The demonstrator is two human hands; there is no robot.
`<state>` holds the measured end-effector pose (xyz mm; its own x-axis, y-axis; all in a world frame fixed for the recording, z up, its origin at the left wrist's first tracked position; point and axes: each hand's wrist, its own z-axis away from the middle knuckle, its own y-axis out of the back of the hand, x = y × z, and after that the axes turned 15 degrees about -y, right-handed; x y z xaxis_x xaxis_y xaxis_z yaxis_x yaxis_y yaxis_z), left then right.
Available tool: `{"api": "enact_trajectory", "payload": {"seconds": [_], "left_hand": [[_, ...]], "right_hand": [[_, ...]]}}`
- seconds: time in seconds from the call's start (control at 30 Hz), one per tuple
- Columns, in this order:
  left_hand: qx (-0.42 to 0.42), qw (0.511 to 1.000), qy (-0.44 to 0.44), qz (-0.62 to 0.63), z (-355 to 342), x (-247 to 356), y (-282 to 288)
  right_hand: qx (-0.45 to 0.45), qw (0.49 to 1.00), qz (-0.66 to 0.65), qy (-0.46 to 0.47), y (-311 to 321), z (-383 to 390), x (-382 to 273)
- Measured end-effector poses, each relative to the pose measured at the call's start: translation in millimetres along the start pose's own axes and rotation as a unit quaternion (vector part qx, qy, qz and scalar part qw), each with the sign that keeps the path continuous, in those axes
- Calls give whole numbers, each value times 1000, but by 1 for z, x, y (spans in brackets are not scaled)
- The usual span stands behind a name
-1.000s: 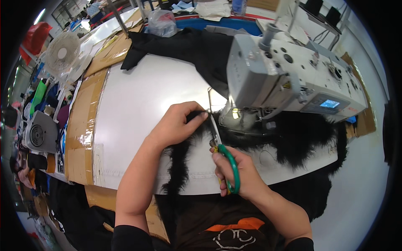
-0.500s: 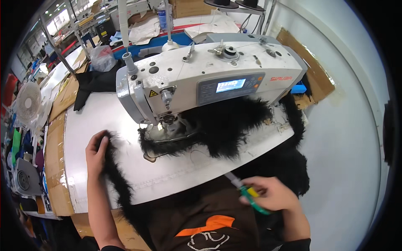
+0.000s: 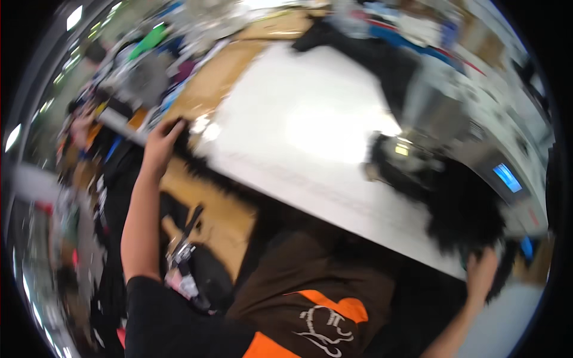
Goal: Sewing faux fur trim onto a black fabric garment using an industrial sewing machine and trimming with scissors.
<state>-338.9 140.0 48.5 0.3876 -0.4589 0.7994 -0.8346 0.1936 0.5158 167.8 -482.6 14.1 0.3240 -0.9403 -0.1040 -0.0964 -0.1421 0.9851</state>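
At the table's left edge, my left hand (image 3: 161,146) is closed on a strip of black fur (image 3: 212,176), which trails down toward the front edge of the white table (image 3: 280,89). My right hand (image 3: 480,271) is curled low at the right, by the front edge below a larger mass of black fur (image 3: 462,209); motion blur hides what it grips. The sewing machine (image 3: 501,143), with a small lit screen, stands at the right, fur under its needle area.
Black cloth (image 3: 382,65) lies along the table's back. Taped cardboard (image 3: 209,77) borders the left side, beside a cluttered bench of coloured cloth (image 3: 149,39). Below left, a brown board (image 3: 221,238) carries dark items. White papers (image 3: 418,30) lie behind the machine.
The view has swung left. My left hand has carried the fur strip toward the table's left edge. My right hand has moved rightward; the scissors it held are no longer clearly visible.
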Motion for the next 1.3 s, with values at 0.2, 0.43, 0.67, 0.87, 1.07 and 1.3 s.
{"api": "enact_trajectory", "payload": {"seconds": [0.2, 0.43, 0.67, 0.87, 1.07, 1.3], "left_hand": [[201, 979, -29, -24, 12, -13, 79], [221, 972, -18, -72, 45, -23, 81], [-139, 987, -74, -28, 80, 102, -55], [-360, 877, -226, 225, 145, 191, -175], [-413, 815, -266, 308, 191, 253, -290], [-546, 725, -322, 269, 286, 222, -369]], "right_hand": [[4, 997, 72, -3, -31, -22, 17], [-6, 999, -38, 23, 70, 57, -122], [-238, 922, -303, 38, 57, 99, -170], [-402, 725, -533, 168, 4, 138, -237], [-283, 763, -581, 16, 14, 127, -140], [58, 729, -617, -291, 49, 25, 6]]}}
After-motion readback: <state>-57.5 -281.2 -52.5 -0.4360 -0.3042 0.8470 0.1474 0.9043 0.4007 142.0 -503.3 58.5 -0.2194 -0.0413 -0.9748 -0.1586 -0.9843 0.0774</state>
